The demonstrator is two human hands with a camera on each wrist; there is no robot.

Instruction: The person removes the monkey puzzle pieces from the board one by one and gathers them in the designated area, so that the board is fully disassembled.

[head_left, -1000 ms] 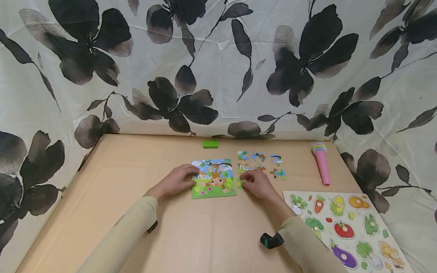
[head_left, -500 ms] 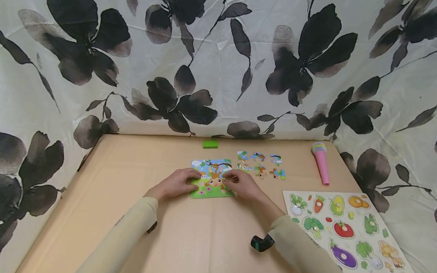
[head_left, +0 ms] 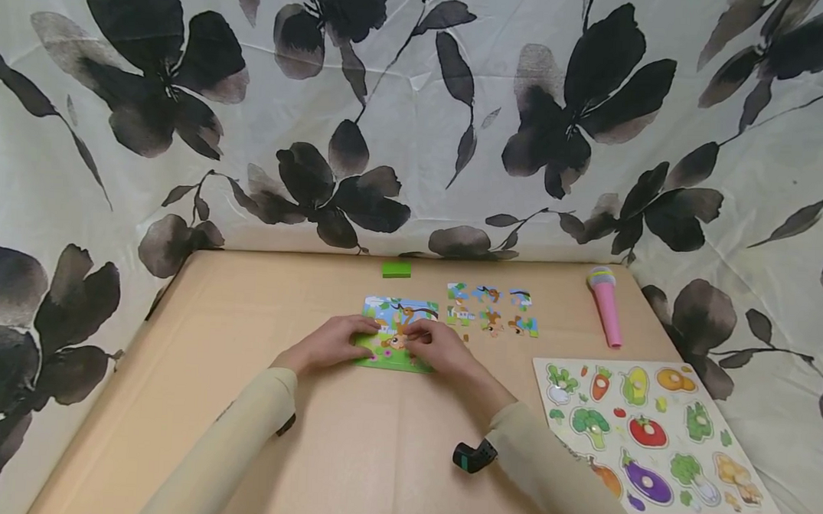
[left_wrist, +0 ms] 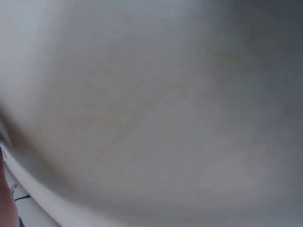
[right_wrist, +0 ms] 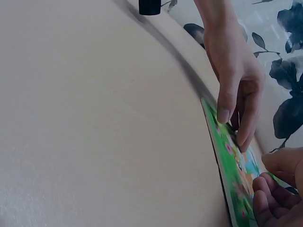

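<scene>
A square puzzle board [head_left: 416, 307] with a monkey picture lies flat on the table. My left hand [head_left: 330, 341] rests on its left side; in the right wrist view the left hand [right_wrist: 236, 75] has thumb and fingertips touching the board's face [right_wrist: 227, 156]. Over the board's right part is my right hand [head_left: 442, 346], thumb and fingertips together. The right wrist view shows a bit of green between the right hand's [right_wrist: 279, 198] fingertips, a puzzle piece mostly hidden by them. Several loose puzzle pieces [head_left: 491, 322] lie in rows right of the board. Sleeve fabric fills most of the left wrist view.
Behind the board sits a small green block [head_left: 396, 270]. A pink toy microphone [head_left: 607, 311] lies at the back right. The white vegetable board [head_left: 709, 389] is on the right, partly under the right sleeve. A floral cloth [head_left: 417, 119] hangs behind the table.
My right hand has moved left from the loose pieces to over the monkey board, and a green piece is gone from their near-left corner. The left hand has stayed at the board's left side.
</scene>
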